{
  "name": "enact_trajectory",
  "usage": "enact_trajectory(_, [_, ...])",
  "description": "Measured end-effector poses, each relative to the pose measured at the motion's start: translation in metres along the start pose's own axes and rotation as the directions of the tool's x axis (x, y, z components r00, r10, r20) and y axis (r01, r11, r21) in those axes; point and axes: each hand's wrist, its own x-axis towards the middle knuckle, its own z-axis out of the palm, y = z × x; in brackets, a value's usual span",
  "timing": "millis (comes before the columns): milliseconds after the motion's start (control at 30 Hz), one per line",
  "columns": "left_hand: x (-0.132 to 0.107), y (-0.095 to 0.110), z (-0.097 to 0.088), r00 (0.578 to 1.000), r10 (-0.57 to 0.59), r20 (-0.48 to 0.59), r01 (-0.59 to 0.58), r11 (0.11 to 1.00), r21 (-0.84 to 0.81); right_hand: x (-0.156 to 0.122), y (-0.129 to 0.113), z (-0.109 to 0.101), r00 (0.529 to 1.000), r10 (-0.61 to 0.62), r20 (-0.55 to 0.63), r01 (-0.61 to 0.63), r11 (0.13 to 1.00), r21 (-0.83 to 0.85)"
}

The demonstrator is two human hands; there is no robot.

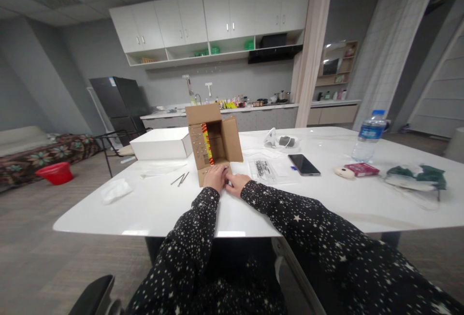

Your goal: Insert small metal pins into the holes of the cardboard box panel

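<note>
An open cardboard box (199,146) stands in front of me, its opening facing me and its flaps spread. Yellow-and-red tape runs down its left flap, which is dotted with small shiny spots. My left hand (214,178) lies against the lower front flap, fingers curled in. Close beside it, my right hand (237,184) has its fingers bent toward the left fingertips. Something small shows between the hands, too small to name. Two thin metal rods (180,178) lie left of the box. Right of my hands is a clear plastic bag (270,171) with thin dark pieces.
A white box (163,143) stands behind on the left, a crumpled tissue (116,191) nearer. To the right are a phone (304,164), a white corded device (286,142), a maroon pack (361,169), a water bottle (369,136) and green cloth (415,177).
</note>
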Motion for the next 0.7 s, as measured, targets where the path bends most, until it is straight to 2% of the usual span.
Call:
enact_trajectory(233, [-0.0020, 0.0018, -0.0045, 0.998, -0.058, -0.034, 0.058, 0.998, 0.003, -0.0036, 0.0001, -0.0038, 0.999, -0.037, -0.019, 0.037, 0.999, 0.016])
enact_trajectory(500, [-0.0028, -0.0040, -0.0030, 0.989, -0.128, -0.074, 0.129, 0.992, 0.014, -0.0034, -0.0006, -0.0031, 1.000, -0.016, -0.004, 0.016, 1.000, 0.027])
enact_trajectory(700, [-0.0040, -0.0026, -0.0041, 0.993, -0.108, -0.052, 0.108, 0.994, -0.003, -0.0037, -0.0007, -0.0039, 1.000, -0.019, -0.002, 0.019, 1.000, 0.019])
